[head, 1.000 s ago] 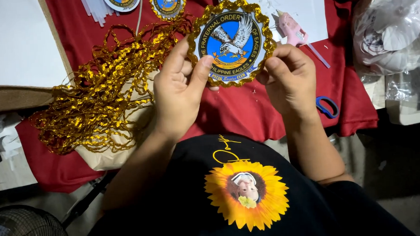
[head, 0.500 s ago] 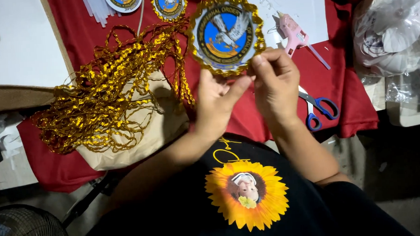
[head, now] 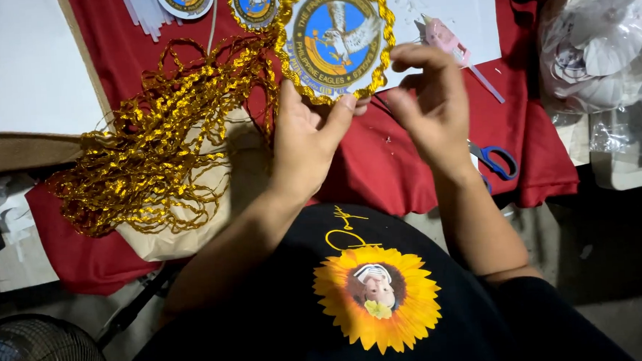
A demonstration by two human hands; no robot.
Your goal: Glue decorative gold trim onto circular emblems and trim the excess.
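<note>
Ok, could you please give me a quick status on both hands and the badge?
Left hand grips round badge from below. Right hand pinches its gold trim edge. Loose gold trim piled left, scissors right; nothing blocking.

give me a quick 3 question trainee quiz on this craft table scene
1. True or false: the left hand holds the round emblem by its lower edge.
2. What lies left of the hands? A. a heap of gold trim B. a coil of silver wire C. a stack of green ribbon
3. Fill in: under the right hand, on the red cloth, lie blue-handled ____.

Key:
1. True; the thumb presses on the gold border.
2. A
3. scissors, partly hidden by the wrist.
</note>
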